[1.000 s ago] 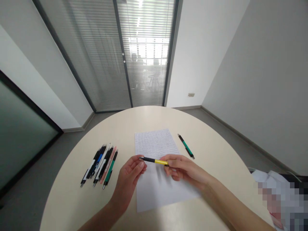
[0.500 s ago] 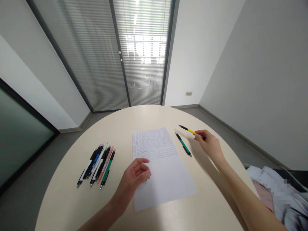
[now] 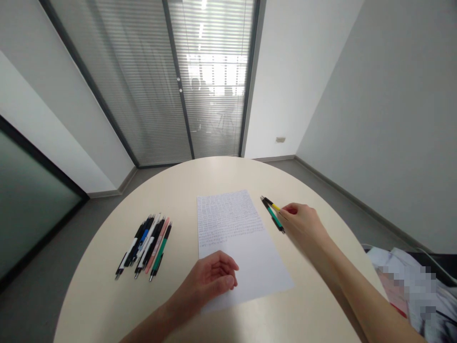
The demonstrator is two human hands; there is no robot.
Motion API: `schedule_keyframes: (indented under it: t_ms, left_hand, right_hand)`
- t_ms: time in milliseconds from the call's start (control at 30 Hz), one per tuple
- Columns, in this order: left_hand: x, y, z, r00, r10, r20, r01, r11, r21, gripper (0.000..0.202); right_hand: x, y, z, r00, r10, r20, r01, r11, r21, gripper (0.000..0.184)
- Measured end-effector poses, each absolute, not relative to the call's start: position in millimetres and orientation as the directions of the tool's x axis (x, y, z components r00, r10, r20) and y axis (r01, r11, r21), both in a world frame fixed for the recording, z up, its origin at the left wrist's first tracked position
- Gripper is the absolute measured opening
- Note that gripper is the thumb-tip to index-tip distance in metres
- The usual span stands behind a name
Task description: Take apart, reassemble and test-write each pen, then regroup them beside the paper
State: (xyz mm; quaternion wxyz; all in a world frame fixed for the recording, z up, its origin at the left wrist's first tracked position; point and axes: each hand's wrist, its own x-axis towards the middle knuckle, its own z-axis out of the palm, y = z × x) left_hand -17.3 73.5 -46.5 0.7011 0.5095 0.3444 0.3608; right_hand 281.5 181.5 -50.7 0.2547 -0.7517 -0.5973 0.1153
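Left grip: the left hand [image 3: 209, 281], fingers loosely curled, holding nothing, at the lower part of the sheet; contact with the paper is hard to make out.
Pen row: black, white, blue, pink and green retractable pens [image 3: 150, 245], side by side, left of the sheet.
Sheet: a white paper sheet [image 3: 228, 224], handwriting on its upper half, too small to read.
Loose pen: a green-and-black pen [image 3: 275, 218], right of the sheet.
Held pen: a yellow-and-black pen [image 3: 273, 206], its rear hidden by the fingers, its tip end touching or just beside the green-and-black pen.
Right grip: the right hand [image 3: 302, 224], narrow, pinching the yellow-and-black pen.
Surface: a round cream counter [image 3: 228, 174].
Room: grey floor [image 3: 339, 190]; glass door with slatted blinds [image 3: 210, 95].
Far right: white cloth [image 3: 383, 259], partly pixelated, hard to make out.
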Motion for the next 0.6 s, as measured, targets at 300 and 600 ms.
schedule_keyframes:
  t_ms: [300,600]
  left_hand:
    - [-16.6,71.4,-44.1,0.508,0.848,-0.152,-0.13,0.25,0.959,0.022]
    - [-19.4,76.3,-44.9,0.461,0.872,-0.162,-0.089,0.227,0.97,0.019]
  right_hand:
    - [283.5,188.4,-49.2,0.197,0.98,0.034,0.86,-0.156,-0.485,0.019]
    - [284.6,183.5,-44.8,0.184,0.981,0.056,0.875,-0.138,-0.463,0.019]
